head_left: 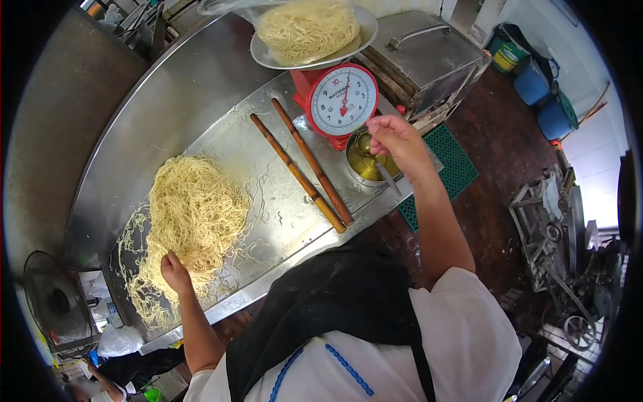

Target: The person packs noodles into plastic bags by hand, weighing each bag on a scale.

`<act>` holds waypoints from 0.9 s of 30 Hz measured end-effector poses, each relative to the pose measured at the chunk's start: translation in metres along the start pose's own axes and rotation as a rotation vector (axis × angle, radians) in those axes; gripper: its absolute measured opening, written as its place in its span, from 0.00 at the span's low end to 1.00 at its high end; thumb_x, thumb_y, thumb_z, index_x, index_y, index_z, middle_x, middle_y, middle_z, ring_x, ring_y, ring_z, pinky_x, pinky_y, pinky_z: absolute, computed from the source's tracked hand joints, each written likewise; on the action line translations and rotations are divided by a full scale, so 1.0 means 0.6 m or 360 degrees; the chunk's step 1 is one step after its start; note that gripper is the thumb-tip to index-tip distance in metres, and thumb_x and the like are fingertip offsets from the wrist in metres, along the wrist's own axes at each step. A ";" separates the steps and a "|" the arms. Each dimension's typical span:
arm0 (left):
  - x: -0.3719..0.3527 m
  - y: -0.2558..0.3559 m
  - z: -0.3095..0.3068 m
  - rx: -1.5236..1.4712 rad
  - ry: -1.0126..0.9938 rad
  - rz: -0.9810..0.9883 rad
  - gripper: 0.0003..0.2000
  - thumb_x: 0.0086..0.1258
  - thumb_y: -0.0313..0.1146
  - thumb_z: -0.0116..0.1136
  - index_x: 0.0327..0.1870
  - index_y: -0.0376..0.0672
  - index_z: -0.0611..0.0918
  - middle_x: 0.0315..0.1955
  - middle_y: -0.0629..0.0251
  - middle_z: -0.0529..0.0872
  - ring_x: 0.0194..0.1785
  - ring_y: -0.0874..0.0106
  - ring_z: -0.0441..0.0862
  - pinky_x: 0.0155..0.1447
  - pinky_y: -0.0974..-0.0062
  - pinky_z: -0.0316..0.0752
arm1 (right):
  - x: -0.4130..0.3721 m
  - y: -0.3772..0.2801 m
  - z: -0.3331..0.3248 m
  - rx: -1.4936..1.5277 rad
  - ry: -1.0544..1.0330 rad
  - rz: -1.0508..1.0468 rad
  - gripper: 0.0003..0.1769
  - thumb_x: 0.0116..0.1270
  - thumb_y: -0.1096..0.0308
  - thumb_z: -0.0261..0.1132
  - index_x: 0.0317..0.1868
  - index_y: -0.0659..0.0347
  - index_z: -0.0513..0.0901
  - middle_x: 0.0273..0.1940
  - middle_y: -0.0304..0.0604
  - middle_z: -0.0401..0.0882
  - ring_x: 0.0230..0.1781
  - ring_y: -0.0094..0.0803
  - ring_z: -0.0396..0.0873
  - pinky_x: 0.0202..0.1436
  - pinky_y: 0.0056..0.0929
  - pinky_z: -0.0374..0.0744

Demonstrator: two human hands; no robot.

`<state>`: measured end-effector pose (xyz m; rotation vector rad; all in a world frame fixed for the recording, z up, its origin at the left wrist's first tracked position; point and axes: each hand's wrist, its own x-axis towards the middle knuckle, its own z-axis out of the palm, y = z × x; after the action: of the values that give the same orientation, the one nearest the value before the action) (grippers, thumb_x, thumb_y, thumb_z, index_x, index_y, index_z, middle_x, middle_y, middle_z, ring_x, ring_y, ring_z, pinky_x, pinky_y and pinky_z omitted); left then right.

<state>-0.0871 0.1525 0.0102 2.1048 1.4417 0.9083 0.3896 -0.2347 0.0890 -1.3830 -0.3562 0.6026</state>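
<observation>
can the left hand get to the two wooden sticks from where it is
Probably yes. The left hand rests on the noodle pile; the wooden sticks lie uncovered on the steel tray beside it, only loose strands between. The right hand, holding a metal utensil over the bowl, is clear of them.

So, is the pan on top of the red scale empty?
No, the pan on the red scale holds a clear bag of yellow noodles.
</observation>
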 end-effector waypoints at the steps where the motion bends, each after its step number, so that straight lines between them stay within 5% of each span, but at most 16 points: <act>1: 0.009 -0.009 -0.007 -0.0039 -0.0001 0.0010 0.20 0.80 0.39 0.53 0.26 0.36 0.73 0.19 0.70 0.69 0.25 0.77 0.61 0.29 0.69 0.60 | -0.006 0.008 0.008 -0.0016 -0.0017 0.0059 0.14 0.72 0.62 0.67 0.49 0.62 0.82 0.35 0.37 0.82 0.33 0.20 0.79 0.41 0.20 0.78; 3: 0.016 -0.016 -0.012 -0.0086 0.0000 0.0027 0.18 0.79 0.39 0.53 0.28 0.36 0.75 0.19 0.71 0.70 0.25 0.78 0.61 0.29 0.70 0.60 | -0.018 0.024 0.019 -0.0030 -0.0052 0.0107 0.13 0.71 0.63 0.68 0.49 0.63 0.82 0.35 0.36 0.82 0.34 0.20 0.79 0.41 0.20 0.78; 6: 0.024 -0.040 -0.026 0.0235 -0.0308 -0.0028 0.13 0.77 0.37 0.55 0.41 0.33 0.82 0.28 0.63 0.82 0.31 0.73 0.75 0.38 0.71 0.72 | -0.024 0.048 0.020 -0.0131 -0.0146 0.0069 0.12 0.73 0.64 0.66 0.51 0.61 0.81 0.36 0.34 0.81 0.34 0.19 0.79 0.42 0.20 0.78; 8: 0.031 -0.067 -0.024 0.0424 -0.0464 0.0120 0.17 0.74 0.35 0.58 0.57 0.33 0.81 0.46 0.53 0.87 0.48 0.63 0.85 0.54 0.68 0.78 | -0.024 0.039 0.020 -0.0142 -0.0107 0.0037 0.13 0.72 0.65 0.67 0.50 0.63 0.81 0.36 0.35 0.82 0.34 0.19 0.79 0.41 0.20 0.77; 9: 0.038 -0.072 -0.025 0.0403 -0.0524 -0.0101 0.20 0.72 0.34 0.61 0.62 0.33 0.79 0.56 0.47 0.84 0.60 0.58 0.82 0.64 0.65 0.75 | -0.023 0.028 0.018 -0.0161 -0.0081 0.0009 0.13 0.71 0.65 0.68 0.49 0.65 0.82 0.35 0.36 0.82 0.34 0.20 0.78 0.40 0.20 0.77; 14: 0.040 -0.033 -0.028 0.0328 -0.0398 0.0064 0.21 0.69 0.34 0.66 0.59 0.33 0.80 0.52 0.49 0.86 0.57 0.58 0.83 0.61 0.65 0.76 | 0.002 -0.044 -0.011 -0.0172 -0.0025 -0.0210 0.13 0.71 0.67 0.68 0.49 0.67 0.82 0.34 0.36 0.82 0.33 0.20 0.78 0.39 0.20 0.77; 17: 0.039 -0.037 -0.008 0.0556 -0.0721 -0.0047 0.26 0.63 0.35 0.71 0.60 0.34 0.79 0.52 0.48 0.85 0.56 0.58 0.84 0.59 0.66 0.77 | 0.008 -0.069 -0.039 -0.0223 0.0052 -0.0235 0.13 0.74 0.62 0.65 0.51 0.60 0.82 0.35 0.33 0.82 0.34 0.19 0.79 0.42 0.20 0.78; 18: 0.030 -0.101 0.017 0.0481 -0.0620 0.0125 0.22 0.62 0.36 0.72 0.54 0.35 0.81 0.45 0.49 0.87 0.48 0.58 0.85 0.53 0.65 0.78 | 0.010 -0.067 -0.046 -0.0211 0.0048 -0.0226 0.13 0.74 0.62 0.65 0.51 0.60 0.82 0.35 0.33 0.82 0.34 0.19 0.79 0.42 0.20 0.78; 22: -0.038 -0.055 0.054 0.0577 -0.0449 -0.0021 0.13 0.69 0.38 0.65 0.39 0.34 0.81 0.30 0.54 0.84 0.34 0.59 0.82 0.42 0.63 0.76 | 0.020 -0.041 -0.078 -0.0092 0.0027 -0.0178 0.13 0.73 0.63 0.66 0.51 0.63 0.82 0.35 0.35 0.82 0.34 0.20 0.79 0.42 0.20 0.78; 26: -0.062 -0.009 0.054 0.0625 -0.0310 -0.0034 0.13 0.71 0.38 0.62 0.40 0.35 0.82 0.31 0.55 0.85 0.35 0.58 0.82 0.43 0.63 0.76 | 0.021 -0.002 -0.111 -0.0143 0.0010 -0.0042 0.12 0.74 0.63 0.64 0.52 0.60 0.82 0.34 0.32 0.82 0.34 0.18 0.79 0.41 0.19 0.76; 27: -0.048 -0.021 0.049 0.0682 -0.0379 0.0041 0.14 0.71 0.38 0.62 0.46 0.35 0.83 0.38 0.51 0.86 0.41 0.56 0.84 0.47 0.63 0.78 | 0.027 -0.002 -0.116 -0.0136 0.0001 -0.0043 0.12 0.74 0.63 0.64 0.52 0.60 0.82 0.34 0.32 0.82 0.34 0.18 0.79 0.41 0.19 0.76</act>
<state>-0.0811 0.1307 -0.0264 2.4381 1.5885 0.3561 0.4426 -0.2812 0.0770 -1.4579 -0.4034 0.5700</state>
